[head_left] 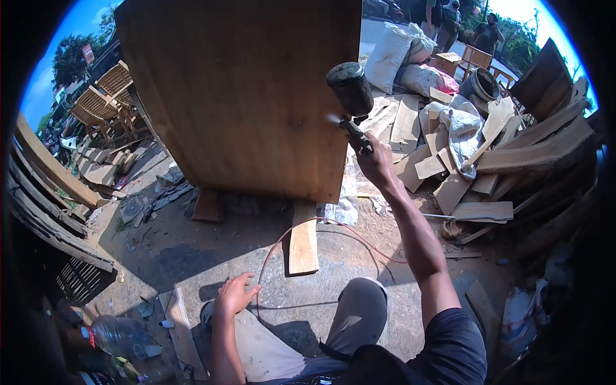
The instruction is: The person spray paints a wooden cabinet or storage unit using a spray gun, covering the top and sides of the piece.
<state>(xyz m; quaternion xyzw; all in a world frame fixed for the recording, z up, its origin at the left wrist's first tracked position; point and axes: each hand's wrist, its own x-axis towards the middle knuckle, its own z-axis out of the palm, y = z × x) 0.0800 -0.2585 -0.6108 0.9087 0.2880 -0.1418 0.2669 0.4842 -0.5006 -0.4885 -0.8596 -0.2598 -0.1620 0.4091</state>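
Note:
My right hand (374,160) is wrapped round the grip of a spray gun (357,136), with its arm stretched forward. A dark, stained paint cup (350,90) sits on top of the gun. The nozzle points left at the right part of a large brown wooden panel (244,96), and a small pale mist shows at its tip. Over my left knee, my left hand (235,296) holds nothing, its fingers apart. A thin reddish hose (282,236) curves across the ground and passes close by the left fingertips; whether they touch cannot be made out.
A plank (303,247) lies on the ground under the panel's lower edge. Wood offcuts (459,186), white sacks (390,59) and a bucket (480,85) crowd the right. Slatted wooden chairs (96,106) stand far left; a clear plastic bottle (119,335) lies near left. Several people stand far back.

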